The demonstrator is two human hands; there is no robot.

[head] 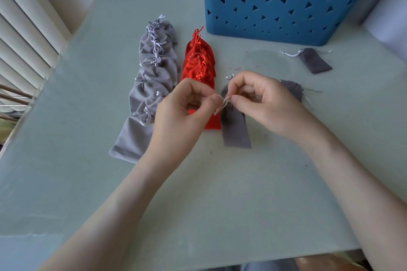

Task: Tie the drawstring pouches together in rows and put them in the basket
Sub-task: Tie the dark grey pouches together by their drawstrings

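Head view, looking down on a pale green table point(198, 200).

- Left hand point(182, 108) and right hand point(264, 101) meet over the table middle. Each pinches a pale drawstring end point(225, 101) between thumb and forefinger, the other fingers curled in.
- The cords belong to a dark grey pouch point(235, 132) lying flat below the hands, its mouth up at the fingertips. A second dark grey pouch point(291, 89) pokes out from behind the right hand. Whether the two are already joined, I cannot tell.
- Step in hand, as I read it: knotting two pouches together to start a third row. To do it well, keep both cord ends short and taut, draw the knot down snug against the pouch mouths, and keep the pouches lying one way so the row stays flat.

Count:
- Tied rows: two. The light grey row point(154, 81) is leftmost, with the red row point(199, 61) just beside it. The pouches overlap too much for a sure count.
- Dark grey pouches: three, including a loose one point(315, 61) near the basket.
- Blue basket point(286, 2): one, at the far edge. Its inside is not visible.
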